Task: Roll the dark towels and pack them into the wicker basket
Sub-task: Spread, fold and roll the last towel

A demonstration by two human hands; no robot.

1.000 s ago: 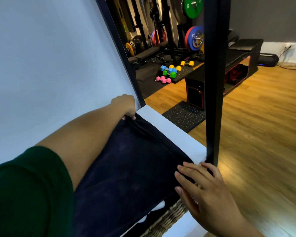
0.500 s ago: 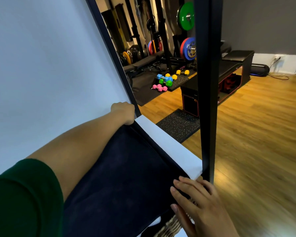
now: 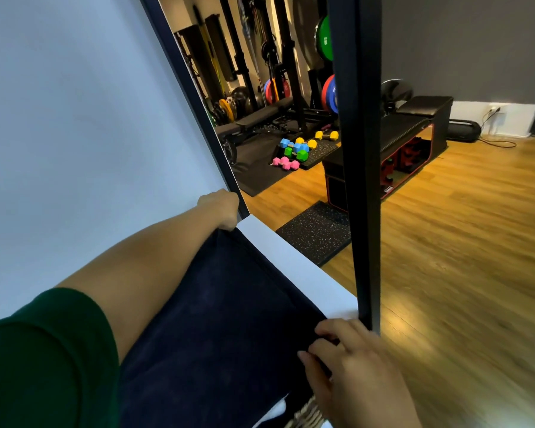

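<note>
Wicker basket (image 3: pixel 307 416): only a blurred strip of weave shows at the bottom edge; the rest lies under the dark towel (image 3: pixel 223 329) and the right hand (image 3: pixel 352 375). The towel's near end runs off the frame. Left hand (image 3: pixel 221 208): fingertips hidden at the towel's far corner. Right hand: thumb hidden, wrist cropped. Black post (image 3: pixel 357 180) masks part of the weight plates (image 3: pixel 327 92).

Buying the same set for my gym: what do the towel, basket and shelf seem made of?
The towel: dark navy cloth, matte with a soft nap, likely terry cotton or microfibre. The basket: pale woven strands, wicker or similar; only a blurred corner shows. The shelf: smooth matte white board, perhaps laminate or paint.
</note>
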